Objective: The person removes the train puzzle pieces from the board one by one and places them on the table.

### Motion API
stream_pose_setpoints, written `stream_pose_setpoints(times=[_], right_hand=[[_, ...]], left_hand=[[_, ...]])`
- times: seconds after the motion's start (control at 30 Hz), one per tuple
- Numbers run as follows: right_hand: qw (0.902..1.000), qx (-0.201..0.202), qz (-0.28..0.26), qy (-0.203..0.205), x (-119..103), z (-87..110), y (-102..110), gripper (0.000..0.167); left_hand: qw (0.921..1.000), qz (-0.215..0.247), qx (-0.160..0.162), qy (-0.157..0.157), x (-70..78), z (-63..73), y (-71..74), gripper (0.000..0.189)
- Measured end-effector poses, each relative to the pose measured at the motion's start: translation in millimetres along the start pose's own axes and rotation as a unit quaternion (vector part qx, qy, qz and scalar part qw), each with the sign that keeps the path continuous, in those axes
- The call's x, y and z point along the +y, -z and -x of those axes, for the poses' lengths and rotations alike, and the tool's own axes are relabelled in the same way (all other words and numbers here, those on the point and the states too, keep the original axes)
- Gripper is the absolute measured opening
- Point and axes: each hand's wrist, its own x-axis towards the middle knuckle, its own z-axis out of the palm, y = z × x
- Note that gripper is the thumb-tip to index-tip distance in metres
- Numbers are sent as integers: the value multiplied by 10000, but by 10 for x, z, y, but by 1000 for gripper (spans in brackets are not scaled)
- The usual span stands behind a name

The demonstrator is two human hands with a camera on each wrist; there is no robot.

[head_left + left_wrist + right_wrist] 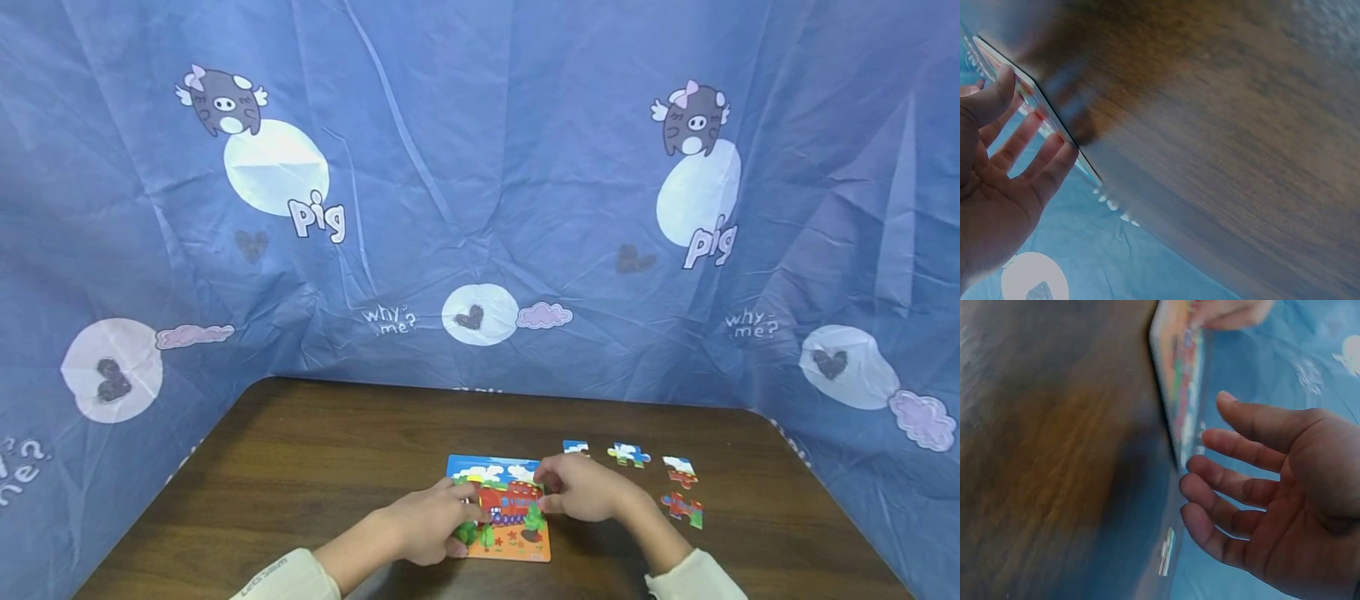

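A jigsaw puzzle of a red train under a blue sky lies on the table in the head view. My left hand rests on its left side with fingers stretched over the picture. In the left wrist view, the fingertips touch the board's edge and the thumb lies along it. My right hand is at the puzzle's right edge, thumb and fingers loosely bent. From the right wrist view, these fingers are spread apart beside the board, with nothing between them.
Several loose puzzle pieces lie right of the board: a sky piece, a blue-and-white piece, a red-and-white piece and a red-and-green piece. A blue printed curtain stands around the brown wooden table.
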Motion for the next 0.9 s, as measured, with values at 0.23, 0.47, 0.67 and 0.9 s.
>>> stream_pose_setpoints(times=[0.23,0.47,0.67,0.9], right_hand=[[9970,-89,765,-39,-85,-111,-119,30],[9940,-35,1084,143,-121,-209,-236,32],[9967,38,791,155,-128,-248,-291,30],[9993,33,347,165,-121,-302,-319,31]], left_hand=[[10000,-43,-25,-28,-1,3,1,46],[9999,-68,-80,35,6,0,7,44],[9999,-26,-126,71,4,-2,11,45],[9999,-57,-75,88,21,6,32,46]])
